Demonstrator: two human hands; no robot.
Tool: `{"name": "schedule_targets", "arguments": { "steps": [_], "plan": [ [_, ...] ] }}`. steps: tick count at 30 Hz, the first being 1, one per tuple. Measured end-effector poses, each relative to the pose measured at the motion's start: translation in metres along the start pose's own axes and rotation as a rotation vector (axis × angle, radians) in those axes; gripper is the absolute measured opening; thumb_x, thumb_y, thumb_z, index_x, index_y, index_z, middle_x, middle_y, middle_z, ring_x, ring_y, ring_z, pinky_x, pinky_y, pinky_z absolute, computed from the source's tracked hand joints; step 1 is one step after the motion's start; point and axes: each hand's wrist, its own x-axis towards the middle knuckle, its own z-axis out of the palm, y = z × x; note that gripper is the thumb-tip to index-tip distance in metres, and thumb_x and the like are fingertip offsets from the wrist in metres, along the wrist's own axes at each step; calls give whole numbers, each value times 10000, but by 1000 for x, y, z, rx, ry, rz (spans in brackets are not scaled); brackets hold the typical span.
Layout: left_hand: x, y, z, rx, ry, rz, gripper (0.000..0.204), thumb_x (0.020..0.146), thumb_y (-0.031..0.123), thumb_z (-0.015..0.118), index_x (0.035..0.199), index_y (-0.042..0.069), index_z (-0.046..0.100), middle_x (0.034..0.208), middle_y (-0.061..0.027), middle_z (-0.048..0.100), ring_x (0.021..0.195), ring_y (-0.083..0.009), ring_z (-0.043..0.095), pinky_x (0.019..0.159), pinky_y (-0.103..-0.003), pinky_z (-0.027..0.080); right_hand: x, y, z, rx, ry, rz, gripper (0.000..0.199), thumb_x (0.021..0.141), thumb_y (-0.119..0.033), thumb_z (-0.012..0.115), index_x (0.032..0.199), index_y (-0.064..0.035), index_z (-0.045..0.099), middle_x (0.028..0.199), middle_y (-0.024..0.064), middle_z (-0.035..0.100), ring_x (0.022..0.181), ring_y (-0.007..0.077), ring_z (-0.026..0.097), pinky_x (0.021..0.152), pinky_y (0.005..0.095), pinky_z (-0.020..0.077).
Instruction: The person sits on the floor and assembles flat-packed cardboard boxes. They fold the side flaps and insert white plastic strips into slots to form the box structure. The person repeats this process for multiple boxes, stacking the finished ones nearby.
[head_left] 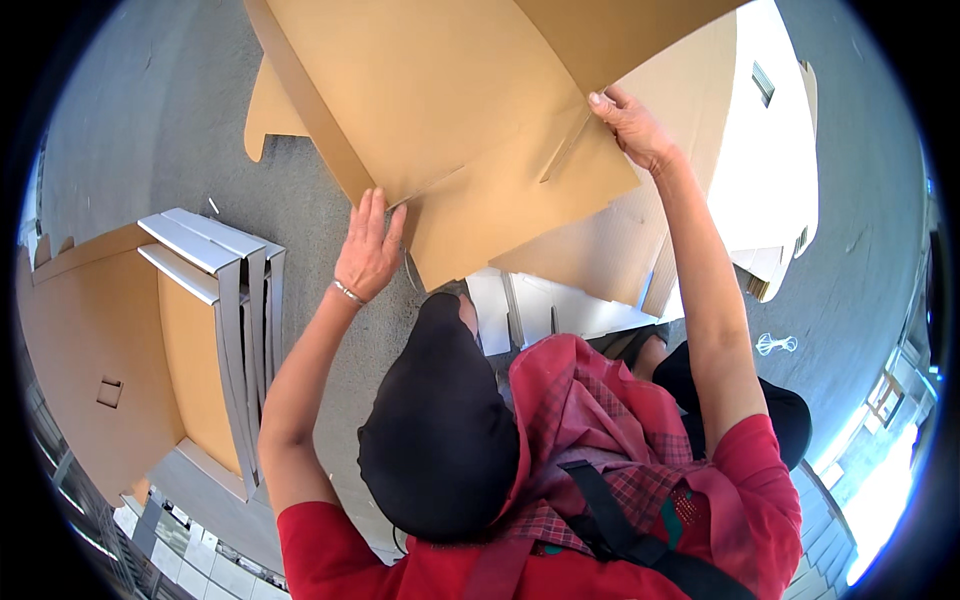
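In front of me is a large brown cardboard box (450,90), partly folded, with its side walls bent up and a flap with slits toward me. My left hand (370,248) lies at its near left corner, fingers stretched and spread against the end of the side wall, thumb beside the flap. At the right corner my right hand (632,125) is closed on the cardboard, thumb on top at the fold. The undersides of its fingers are hidden. Under the box, flat cardboard sheets (775,150), white on the upper face, lie on the floor.
Folded cardboard trays (205,330), white outside and brown inside, stand nested at the left. A small white looped item (776,344) lies on the grey floor (840,280) at the right. My dark-covered knees are close below the box.
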Motion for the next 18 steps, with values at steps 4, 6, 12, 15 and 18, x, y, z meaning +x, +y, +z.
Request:
{"name": "schedule_targets", "arguments": {
  "steps": [4, 6, 12, 15, 18],
  "plan": [
    [-1, 1, 24, -31, 103, -39, 786, 665, 139, 704, 1379, 28, 396, 1461, -324, 253, 1360, -487, 287, 1046, -586, 357, -1, 8, 13, 114, 97, -17, 742, 880, -311, 702, 1457, -30, 330, 1274, 126, 560, 1107, 216, 569, 896, 337, 506],
    [-4, 4, 30, -24, 148, -44, 770, 688, 134, 683, 1389, 26, 385, 1459, -329, 257, 1367, -487, 276, 1052, -594, 341, 0, 6, 13, 61, 138, 30, 718, 885, -269, 700, 1454, -28, 335, 1245, 131, 578, 1061, 211, 592, 878, 337, 518],
    [-8, 7, 10, -63, 109, -118, 707, 763, 92, 617, 1416, 16, 360, 1469, -289, 284, 1359, -461, 307, 1066, -610, 292, -6, 10, 27, 30, 206, 53, 701, 850, -270, 741, 1415, -18, 412, 1161, 149, 617, 953, 196, 623, 804, 316, 523],
    [1, 10, -10, -202, 63, -119, 714, 762, 83, 632, 1420, 21, 361, 1456, -251, 331, 1321, -434, 370, 1057, -601, 305, -6, 16, 26, -66, 299, 51, 653, 828, -260, 759, 1362, -3, 486, 1099, 144, 634, 909, 186, 628, 772, 304, 517],
    [1, 16, -21, -331, 39, -89, 704, 758, 106, 659, 1405, 34, 391, 1393, -224, 426, 1252, -402, 453, 1035, -544, 361, -19, 17, 23, -66, 347, 32, 584, 815, -218, 760, 1309, 6, 545, 1038, 133, 645, 866, 176, 630, 764, 301, 510]
  ]
}}
